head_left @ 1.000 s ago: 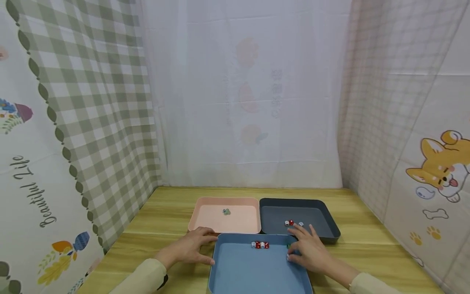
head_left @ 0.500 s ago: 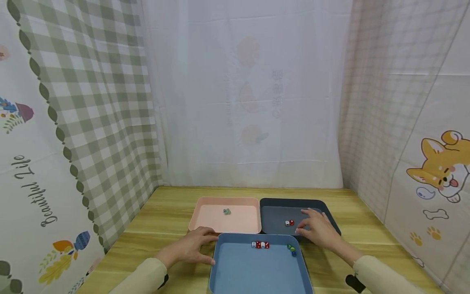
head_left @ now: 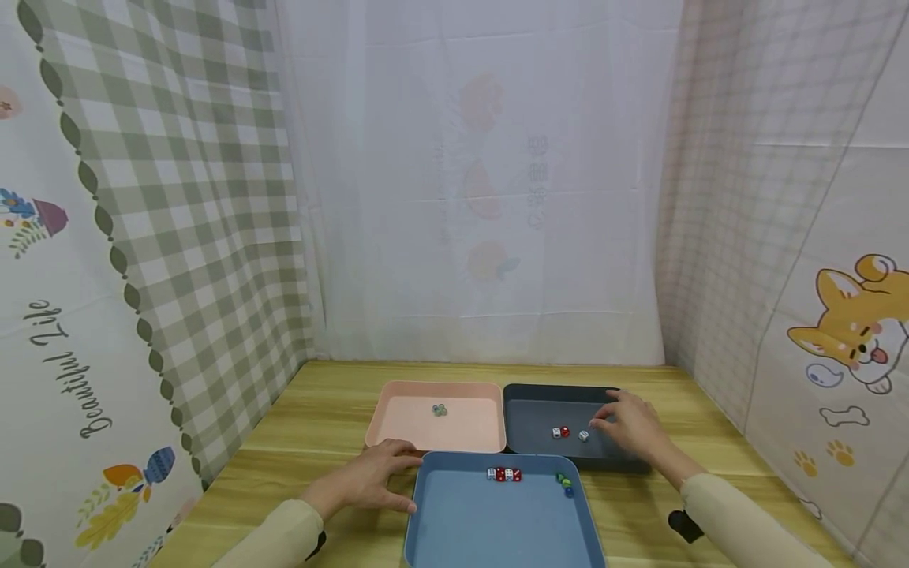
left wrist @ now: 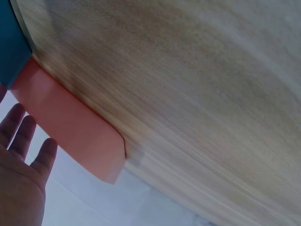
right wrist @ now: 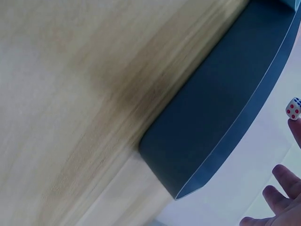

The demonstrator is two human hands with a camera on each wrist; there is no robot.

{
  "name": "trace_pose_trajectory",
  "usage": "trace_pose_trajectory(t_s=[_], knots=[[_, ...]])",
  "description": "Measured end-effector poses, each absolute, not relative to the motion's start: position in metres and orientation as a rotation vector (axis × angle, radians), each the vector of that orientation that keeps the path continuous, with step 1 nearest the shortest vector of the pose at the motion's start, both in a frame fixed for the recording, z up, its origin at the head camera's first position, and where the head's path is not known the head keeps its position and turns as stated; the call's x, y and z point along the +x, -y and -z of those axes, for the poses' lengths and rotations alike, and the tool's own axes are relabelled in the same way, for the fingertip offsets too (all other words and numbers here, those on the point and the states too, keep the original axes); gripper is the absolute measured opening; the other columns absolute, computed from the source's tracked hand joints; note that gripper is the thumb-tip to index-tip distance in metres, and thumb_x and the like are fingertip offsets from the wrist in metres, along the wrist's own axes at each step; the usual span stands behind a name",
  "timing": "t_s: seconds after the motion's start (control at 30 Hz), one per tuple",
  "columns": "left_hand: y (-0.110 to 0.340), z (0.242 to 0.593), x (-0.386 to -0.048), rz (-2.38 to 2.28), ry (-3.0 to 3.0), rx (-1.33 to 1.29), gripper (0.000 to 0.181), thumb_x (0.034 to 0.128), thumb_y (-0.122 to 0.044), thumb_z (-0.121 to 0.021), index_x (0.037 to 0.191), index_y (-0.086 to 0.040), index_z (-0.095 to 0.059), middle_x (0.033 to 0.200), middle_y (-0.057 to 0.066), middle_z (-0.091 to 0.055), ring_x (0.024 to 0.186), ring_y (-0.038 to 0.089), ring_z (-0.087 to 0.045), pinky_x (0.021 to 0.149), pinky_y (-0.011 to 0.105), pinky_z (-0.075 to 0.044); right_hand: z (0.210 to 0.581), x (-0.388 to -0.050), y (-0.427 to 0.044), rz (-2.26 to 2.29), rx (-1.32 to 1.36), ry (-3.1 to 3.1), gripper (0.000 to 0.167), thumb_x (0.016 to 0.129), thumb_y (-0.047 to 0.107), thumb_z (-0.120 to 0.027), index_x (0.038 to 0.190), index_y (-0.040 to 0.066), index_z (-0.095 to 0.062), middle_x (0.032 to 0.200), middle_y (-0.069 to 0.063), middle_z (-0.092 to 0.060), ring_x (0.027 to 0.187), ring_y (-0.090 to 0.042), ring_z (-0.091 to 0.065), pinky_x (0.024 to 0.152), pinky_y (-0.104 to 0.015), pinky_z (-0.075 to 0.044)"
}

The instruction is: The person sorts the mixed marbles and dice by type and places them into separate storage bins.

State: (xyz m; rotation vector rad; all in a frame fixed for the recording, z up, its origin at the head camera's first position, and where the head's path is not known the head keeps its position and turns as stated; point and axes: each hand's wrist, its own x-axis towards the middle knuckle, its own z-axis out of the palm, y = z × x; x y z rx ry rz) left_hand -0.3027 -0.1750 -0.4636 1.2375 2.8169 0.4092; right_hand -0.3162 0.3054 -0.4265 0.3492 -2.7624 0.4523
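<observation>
My right hand (head_left: 632, 427) is over the right part of the dark tray (head_left: 529, 442), pinching a small white die at its fingertips. The right wrist view shows that white die (right wrist: 293, 108) with red and blue dots at a fingertip of the hand (right wrist: 288, 202), other fingers spread. Just below the fingertips another white die (head_left: 584, 435) lies in the tray, right of a white die (head_left: 556, 433) and a red die (head_left: 565, 431). My left hand (head_left: 372, 477) rests with fingers spread at the left rim of the blue tray (head_left: 497, 521); its palm (left wrist: 19, 188) shows in the left wrist view.
In the blue tray lie a row of red and white dice (head_left: 504, 474) and several green and blue pieces (head_left: 565, 483) near the right wall. A pink tray (head_left: 405, 426) with small greenish pieces (head_left: 439, 410) stands behind, touching the dark tray. Curtains surround the wooden table (head_left: 298, 418).
My right hand has moved from the blue tray's right side back and right over the dark tray, carrying a white die, uncovering the green and blue pieces. My left hand has stayed put.
</observation>
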Motion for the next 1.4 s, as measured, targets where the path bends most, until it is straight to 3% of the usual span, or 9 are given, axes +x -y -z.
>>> trace_pose_trajectory(t_s=[0.37, 0.57, 0.7, 1.03, 1.4], knots=[[0.176, 0.464, -0.303, -0.412, -2.815, 1.236, 0.077, 0.0846, -0.065, -0.066, 0.141, -0.014, -0.057, 0.146, 0.011, -0.045, 0.134, 0.03, -0.041, 0.104, 0.057, -0.038, 0.428, -0.328, -0.312, -0.423, 0.258, 2.785, 0.013, 0.087, 0.02, -0.076, 0.087, 0.007, -0.079, 0.127, -0.036, -0.055, 0.121, -0.055, -0.046, 0.094, -0.071, -0.031], [0.176, 0.467, -0.304, -0.424, -2.812, 1.274, 0.075, 0.0855, -0.064, -0.066, 0.141, -0.014, -0.057, 0.144, 0.011, -0.046, 0.132, 0.029, -0.043, 0.101, 0.057, -0.04, 0.431, -0.333, -0.314, -0.438, 0.15, 2.834, 0.017, 0.089, 0.022, -0.074, 0.09, 0.006, -0.078, 0.132, -0.036, -0.051, 0.123, -0.057, -0.042, 0.099, -0.077, -0.019], [0.176, 0.467, -0.304, -0.445, -2.802, 1.252, 0.076, 0.0854, -0.064, -0.066, 0.142, -0.015, -0.056, 0.145, 0.01, -0.046, 0.133, 0.028, -0.042, 0.102, 0.054, -0.04, 0.437, -0.336, -0.316, -0.408, 0.128, 2.842, 0.017, 0.09, 0.021, -0.073, 0.09, 0.005, -0.078, 0.131, -0.036, -0.052, 0.123, -0.056, -0.042, 0.099, -0.077, -0.018], [0.174, 0.465, -0.304, -0.433, -2.807, 1.218, 0.076, 0.0852, -0.064, -0.066, 0.143, -0.016, -0.055, 0.147, 0.005, -0.044, 0.135, 0.025, -0.04, 0.105, 0.051, -0.038, 0.453, -0.34, -0.321, -0.31, 0.097, 2.862, 0.015, 0.089, 0.021, -0.073, 0.089, 0.007, -0.077, 0.127, -0.035, -0.055, 0.126, -0.055, -0.039, 0.098, -0.078, -0.017], [0.175, 0.463, -0.301, -0.443, -2.812, 1.245, 0.076, 0.0858, -0.064, -0.065, 0.142, -0.014, -0.056, 0.146, 0.011, -0.045, 0.134, 0.027, -0.041, 0.104, 0.051, -0.039, 0.459, -0.343, -0.317, -0.323, 0.127, 2.866, 0.012, 0.089, 0.019, -0.073, 0.087, 0.009, -0.078, 0.128, -0.037, -0.054, 0.127, -0.058, -0.038, 0.099, -0.079, -0.017]])
